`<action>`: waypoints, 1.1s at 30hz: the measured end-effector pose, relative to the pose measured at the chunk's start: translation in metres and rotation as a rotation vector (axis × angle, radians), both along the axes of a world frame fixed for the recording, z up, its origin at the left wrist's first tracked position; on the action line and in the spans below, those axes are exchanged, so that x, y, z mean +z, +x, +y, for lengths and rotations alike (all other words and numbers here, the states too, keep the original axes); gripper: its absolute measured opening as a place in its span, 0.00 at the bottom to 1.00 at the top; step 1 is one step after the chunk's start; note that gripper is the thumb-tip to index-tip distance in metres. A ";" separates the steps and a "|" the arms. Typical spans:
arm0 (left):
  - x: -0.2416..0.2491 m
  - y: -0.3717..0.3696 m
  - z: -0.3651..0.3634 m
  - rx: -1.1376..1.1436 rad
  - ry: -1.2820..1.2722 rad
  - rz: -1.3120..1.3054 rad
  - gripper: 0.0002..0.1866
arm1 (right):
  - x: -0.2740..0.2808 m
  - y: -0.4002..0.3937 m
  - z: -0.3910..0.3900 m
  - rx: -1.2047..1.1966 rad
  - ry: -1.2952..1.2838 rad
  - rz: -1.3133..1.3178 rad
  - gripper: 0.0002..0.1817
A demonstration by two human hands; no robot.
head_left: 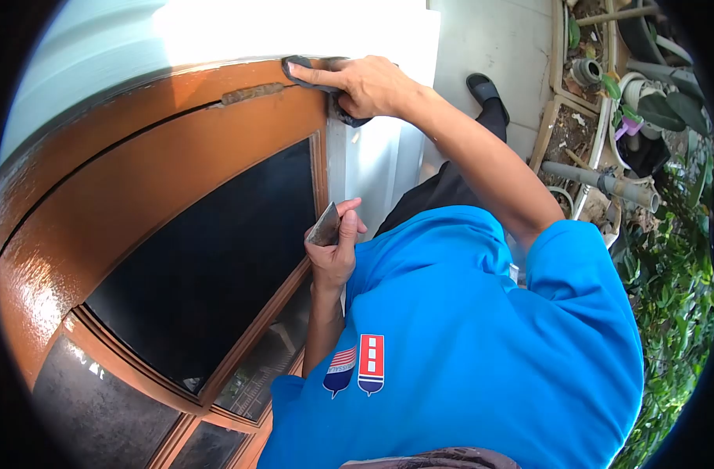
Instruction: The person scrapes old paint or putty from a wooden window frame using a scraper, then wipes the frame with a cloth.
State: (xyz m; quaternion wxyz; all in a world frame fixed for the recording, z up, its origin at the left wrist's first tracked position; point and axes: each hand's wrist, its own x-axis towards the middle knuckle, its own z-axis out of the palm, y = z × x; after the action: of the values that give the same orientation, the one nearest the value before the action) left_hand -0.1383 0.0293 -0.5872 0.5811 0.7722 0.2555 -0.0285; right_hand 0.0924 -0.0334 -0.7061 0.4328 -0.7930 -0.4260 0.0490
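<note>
My right hand (372, 87) is closed around a dark grey cloth (298, 64) and presses it to the end of a brown wooden frame (193, 117), near the white wall. Just left of the cloth, a rough greyish-brown patch (251, 93) lies along a dark gap in the wood. Lower down, close to my body, my left hand (335, 246) grips a flat grey piece with a pointed corner, which looks like a scraper blade (325, 227). Its handle is mostly hidden by my fingers. Dark glass panes (216, 258) sit in the frame beside this hand.
A white panel (380, 156) borders the frame's end. On the right are planter boxes (564, 133) with soil, grey pipes (599, 184), a purple scoop (629, 127) and leafy plants (677, 289). My foot in a dark shoe (480, 87) rests on the tiled floor (490, 47).
</note>
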 end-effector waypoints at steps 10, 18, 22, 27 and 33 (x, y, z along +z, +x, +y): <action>-0.001 0.005 0.006 -0.039 0.018 -0.059 0.12 | 0.044 -0.001 0.003 -0.045 -0.003 -0.019 0.50; -0.004 0.003 0.004 -0.032 -0.001 -0.034 0.12 | 0.103 -0.006 0.010 -0.062 0.066 -0.040 0.50; 0.000 0.008 0.000 -0.042 -0.013 -0.030 0.12 | 0.111 -0.003 0.005 -0.072 0.039 -0.069 0.50; -0.004 0.005 0.006 -0.024 0.015 -0.065 0.12 | 0.035 -0.009 -0.009 -0.033 -0.203 0.140 0.51; 0.006 0.006 0.001 -0.015 0.012 -0.014 0.13 | 0.101 -0.008 0.005 -0.046 0.091 0.057 0.51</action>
State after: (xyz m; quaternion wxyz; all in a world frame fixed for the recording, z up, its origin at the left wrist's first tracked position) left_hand -0.1326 0.0298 -0.5813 0.5779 0.7778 0.2459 -0.0256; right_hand 0.0846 -0.0283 -0.6047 0.4816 -0.7803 -0.3969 0.0421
